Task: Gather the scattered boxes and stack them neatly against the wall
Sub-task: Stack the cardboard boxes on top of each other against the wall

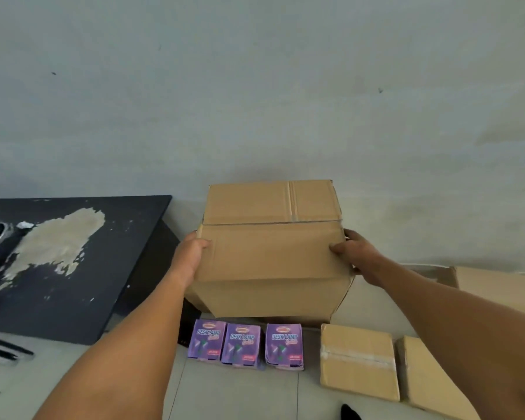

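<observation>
At far left, a dark panel (73,268) with a patch of peeled finish lies close to the wall (255,86). The left hand (191,253) presses flat on the left face of the large box (270,253), thumb hooked over the top edge; its grip is spread against the cardboard rather than curled round anything. The box, its top seam taped, is clamped between both palms close to the wall; whether its base rests on something or hangs free cannot be told. Opposed side pressure suits a carton too wide for one hand and keeps it level for squaring to the wall. Below it on the floor (240,395), three purple lamp boxes (244,345) stand in a row, the left two touching and the third just apart. The right hand (355,253) mirrors the left on the box's right face, grip likewise spread, thumb on top. Further right lie a small taped box (358,362) and another small box (428,374) just beside it, with flat cardboard (497,286) behind, none yet stacked.
</observation>
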